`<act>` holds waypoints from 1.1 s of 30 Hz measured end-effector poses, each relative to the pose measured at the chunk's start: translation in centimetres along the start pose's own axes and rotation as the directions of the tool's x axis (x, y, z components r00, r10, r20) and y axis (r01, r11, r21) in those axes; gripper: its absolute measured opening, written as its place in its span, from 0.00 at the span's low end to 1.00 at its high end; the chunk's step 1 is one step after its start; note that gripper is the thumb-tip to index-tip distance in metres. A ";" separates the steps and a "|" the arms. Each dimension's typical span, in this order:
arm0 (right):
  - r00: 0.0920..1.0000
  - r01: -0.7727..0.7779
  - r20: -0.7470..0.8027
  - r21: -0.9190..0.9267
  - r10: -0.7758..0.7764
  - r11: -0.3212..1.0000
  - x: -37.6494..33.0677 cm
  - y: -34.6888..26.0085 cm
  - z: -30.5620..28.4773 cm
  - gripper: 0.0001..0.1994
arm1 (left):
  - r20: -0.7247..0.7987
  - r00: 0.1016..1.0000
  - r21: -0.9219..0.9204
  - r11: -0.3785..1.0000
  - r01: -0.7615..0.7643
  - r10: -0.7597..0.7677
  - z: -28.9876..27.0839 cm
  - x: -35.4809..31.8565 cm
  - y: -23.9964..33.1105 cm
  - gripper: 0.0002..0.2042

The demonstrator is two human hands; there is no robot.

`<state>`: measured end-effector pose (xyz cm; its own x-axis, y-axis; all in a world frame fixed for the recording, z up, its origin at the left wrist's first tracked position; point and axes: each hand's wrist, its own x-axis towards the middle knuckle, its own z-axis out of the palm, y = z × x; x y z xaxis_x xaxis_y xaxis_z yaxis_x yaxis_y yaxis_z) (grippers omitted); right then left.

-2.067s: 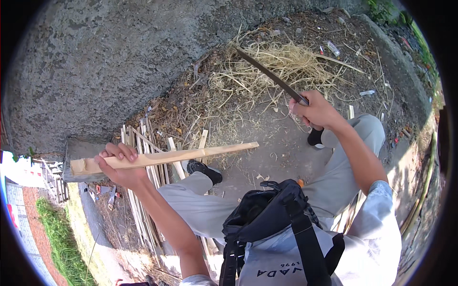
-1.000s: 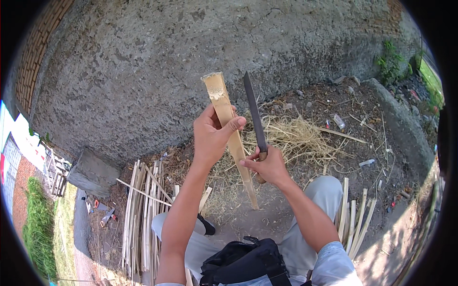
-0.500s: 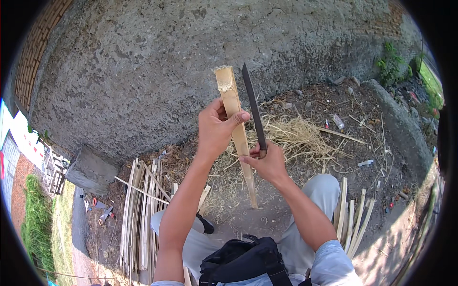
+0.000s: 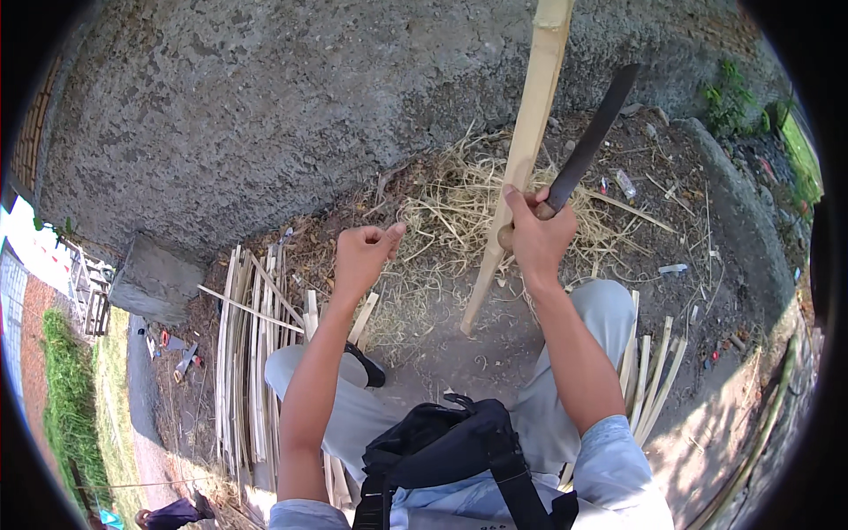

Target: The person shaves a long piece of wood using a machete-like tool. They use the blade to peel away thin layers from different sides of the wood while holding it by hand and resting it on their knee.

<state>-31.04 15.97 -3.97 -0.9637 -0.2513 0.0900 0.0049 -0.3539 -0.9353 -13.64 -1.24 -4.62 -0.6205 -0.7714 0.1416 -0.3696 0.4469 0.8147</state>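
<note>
My right hand (image 4: 541, 243) grips the handle of a machete (image 4: 594, 140), its dark blade pointing up and to the right. The same hand steadies a long pale bamboo slat (image 4: 528, 132), the thumb lying along it. The slat leans up past the picture's top edge, and its lower end hangs above the ground between my knees. Apart from both, my left hand (image 4: 364, 254) is raised at the left with curled fingers and thumb drawn together; nothing shows in it.
Curly shavings (image 4: 459, 208) are heaped before a rough grey wall (image 4: 291, 115). Split slats (image 4: 243, 371) lie bundled at my left, and more slats (image 4: 652, 371) at my right. A black bag (image 4: 442, 446) sits at my lap. A concrete block (image 4: 159, 278) stands at the left.
My left hand has let go of the bamboo slat and moved down and left. My right hand has moved up and right with the machete and slat, both now tilting rightward.
</note>
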 end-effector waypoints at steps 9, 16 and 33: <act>0.958 0.122 -0.285 0.312 -0.030 0.942 3.7 1.7 -2.5 0.17 | 0.141 0.990 0.333 0.942 -0.053 0.006 1.0 -4.1 -12.1 0.20; 0.972 -0.090 -0.149 0.480 0.183 0.873 5.1 2.2 -5.4 0.10 | 0.133 0.984 0.330 0.931 -0.154 0.116 -1.5 -3.2 -12.6 0.34; 0.968 -0.141 -0.098 0.545 0.230 0.827 5.9 4.5 -6.4 0.10 | 0.074 0.992 0.097 0.990 0.098 -0.106 -2.5 -4.7 -14.9 0.11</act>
<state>-38.38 18.64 -9.78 -0.9582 -0.2361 -0.1614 0.2852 -0.7478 -0.5996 -3.50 -5.34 -16.01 -0.6274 -0.7786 0.0128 -0.4938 0.4106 0.7665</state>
